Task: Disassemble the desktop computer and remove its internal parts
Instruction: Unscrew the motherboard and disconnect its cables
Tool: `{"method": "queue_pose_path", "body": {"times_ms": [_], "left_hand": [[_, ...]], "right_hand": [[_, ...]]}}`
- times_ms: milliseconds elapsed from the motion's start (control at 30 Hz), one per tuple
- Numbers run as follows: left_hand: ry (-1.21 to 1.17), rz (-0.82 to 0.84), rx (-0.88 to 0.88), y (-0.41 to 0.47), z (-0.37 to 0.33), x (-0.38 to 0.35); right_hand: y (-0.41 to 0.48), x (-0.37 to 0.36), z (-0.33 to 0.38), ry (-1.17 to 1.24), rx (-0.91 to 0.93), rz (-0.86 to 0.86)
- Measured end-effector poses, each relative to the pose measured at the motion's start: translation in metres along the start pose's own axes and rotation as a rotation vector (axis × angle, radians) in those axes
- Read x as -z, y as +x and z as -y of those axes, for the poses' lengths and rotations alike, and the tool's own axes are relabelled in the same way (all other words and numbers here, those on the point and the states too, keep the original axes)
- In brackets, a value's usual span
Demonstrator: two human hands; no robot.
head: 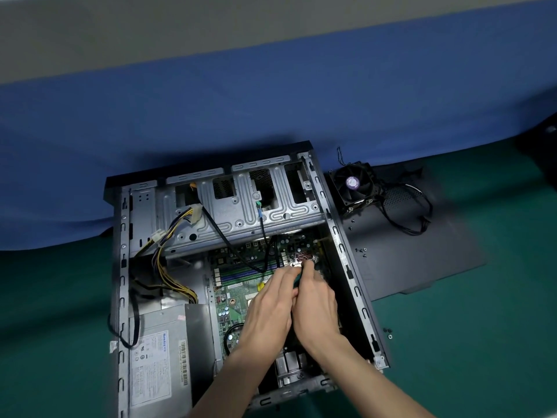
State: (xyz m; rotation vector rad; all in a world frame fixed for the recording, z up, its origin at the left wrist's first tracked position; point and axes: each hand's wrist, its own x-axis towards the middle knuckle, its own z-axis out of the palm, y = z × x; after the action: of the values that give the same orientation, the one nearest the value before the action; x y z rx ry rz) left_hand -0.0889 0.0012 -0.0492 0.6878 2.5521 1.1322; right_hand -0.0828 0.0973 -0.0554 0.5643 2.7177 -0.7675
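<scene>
My left hand [266,309] and right hand [313,303] press together over the motherboard [229,300] inside the open case [355,285], both curled around a green-handled tool [297,279].

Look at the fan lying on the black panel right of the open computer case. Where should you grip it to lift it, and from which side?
Grip the fan by two opposite outer edges of its square frame, coming down from above. It lies flat with the blades facing up, so the frame is the safe solid part. Avoid the black wires trailing to its right across the panel.
</scene>
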Motion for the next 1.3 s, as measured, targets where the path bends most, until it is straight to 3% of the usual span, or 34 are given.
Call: {"method": "queue_pose_path", "body": {"times_ms": [267, 433, 633, 733, 867, 933, 967, 1067, 1200, 1300], "left_hand": [[0.073, 0.036, 0.004, 0.001, 0.0, -0.002], [0.096, 0.076, -0.004, 0.016, -0.008, 0.008], [0.104, 0.183, -0.075, 0.044, -0.024, 0.026], [0.267, 0.16, -0.041, 0.056, -0.027, 0.024], [0.501, 0.119, 0.053, 0.073, -0.034, 0.019], [0.523, 0.105, 0.031, 0.076, -0.038, 0.015], [0.512, 0.101, -0.006, 0.076, -0.04, 0.014], [0.395, 0.091, -0.126, 0.07, -0.037, 0.014], [0.278, 0.002, -0.11, 0.06, -0.032, 0.015], [0.279, -0.075, -0.085, 0.06, -0.038, 0.012]], "right_hand": [[0.0, 0.005, 0.003, 0.152, -0.091, 0.034], [0.006, 0.002, -0.002, 0.107, -0.052, -0.048], [0.019, 0.008, -0.002, 0.646, -0.293, -0.092], [0.02, 0.008, 0.002, 0.804, -0.408, -0.114], [0.023, 0.005, 0.003, 0.88, -0.507, -0.178], [0.022, 0.006, -0.001, 0.735, -0.43, -0.191], [0.022, 0.005, -0.004, 0.623, -0.382, -0.19], [0.02, 0.005, -0.007, 0.641, -0.375, -0.179], [0.023, 0.008, -0.009, 0.79, -0.414, -0.134], [0.024, 0.007, -0.012, 0.751, -0.399, -0.128]]}}
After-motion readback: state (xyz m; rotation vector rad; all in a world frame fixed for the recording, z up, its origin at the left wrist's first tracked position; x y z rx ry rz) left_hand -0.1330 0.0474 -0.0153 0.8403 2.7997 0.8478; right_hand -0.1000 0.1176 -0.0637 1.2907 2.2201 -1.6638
